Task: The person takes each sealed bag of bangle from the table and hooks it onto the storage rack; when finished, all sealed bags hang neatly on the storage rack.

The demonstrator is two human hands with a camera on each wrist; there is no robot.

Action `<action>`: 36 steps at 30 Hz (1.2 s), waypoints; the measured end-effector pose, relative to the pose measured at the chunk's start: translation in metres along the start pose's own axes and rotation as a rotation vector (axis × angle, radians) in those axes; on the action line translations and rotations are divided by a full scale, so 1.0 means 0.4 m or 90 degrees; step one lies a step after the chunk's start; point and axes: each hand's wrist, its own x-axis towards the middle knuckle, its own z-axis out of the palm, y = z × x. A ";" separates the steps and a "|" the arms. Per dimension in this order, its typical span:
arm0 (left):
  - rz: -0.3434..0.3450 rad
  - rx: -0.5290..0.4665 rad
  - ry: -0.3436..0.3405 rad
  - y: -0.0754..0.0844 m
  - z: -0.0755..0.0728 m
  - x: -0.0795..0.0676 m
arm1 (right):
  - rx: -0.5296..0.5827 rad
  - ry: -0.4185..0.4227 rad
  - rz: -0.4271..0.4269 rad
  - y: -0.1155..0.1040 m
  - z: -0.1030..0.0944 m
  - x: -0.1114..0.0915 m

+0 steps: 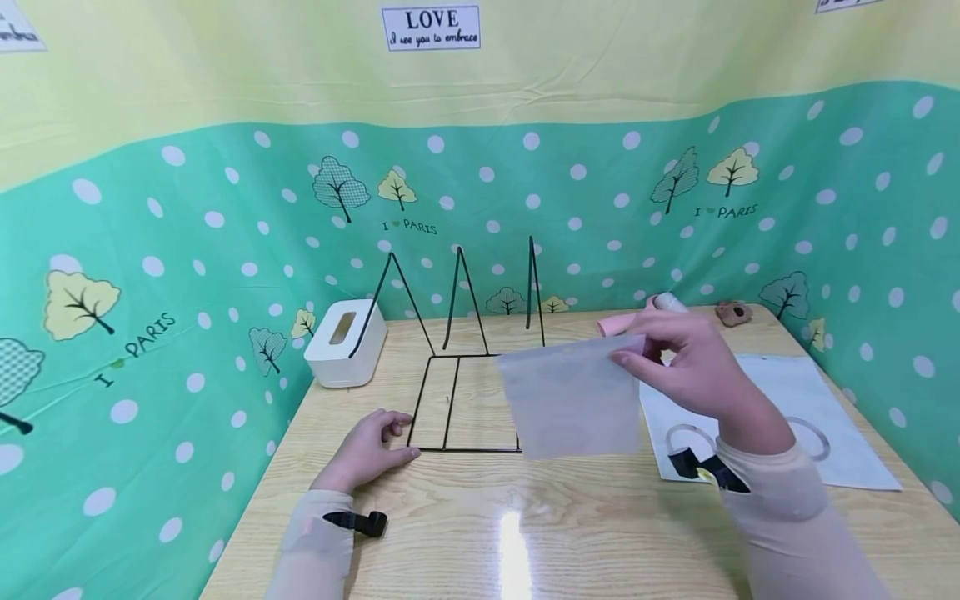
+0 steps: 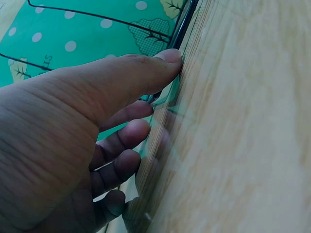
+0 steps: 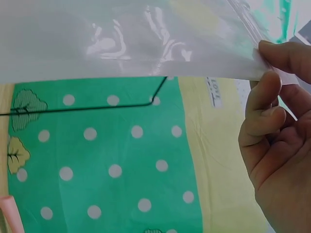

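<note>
Right sleeve (image 1: 795,525) lay nearest; right hand (image 1: 693,367) pinched a translucent bag (image 1: 576,404).
I saw it hang left of those fingertips; left hand (image 1: 369,450), thumb and forefinger apart, touched a wire rack (image 1: 452,403).

At twelve o'clock in your head view, a white label (image 1: 431,28) reads "LOVE I see you to embrace"; "I PARIS" stands on the green cloth (image 1: 555,196) at nine, ten-thirty and two.

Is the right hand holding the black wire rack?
No, the right hand is pinching a frosted plastic bag near its upper corner.
</note>
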 end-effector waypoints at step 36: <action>0.101 -0.135 0.010 0.042 -0.021 -0.014 | 0.134 0.050 -0.034 -0.017 0.159 0.027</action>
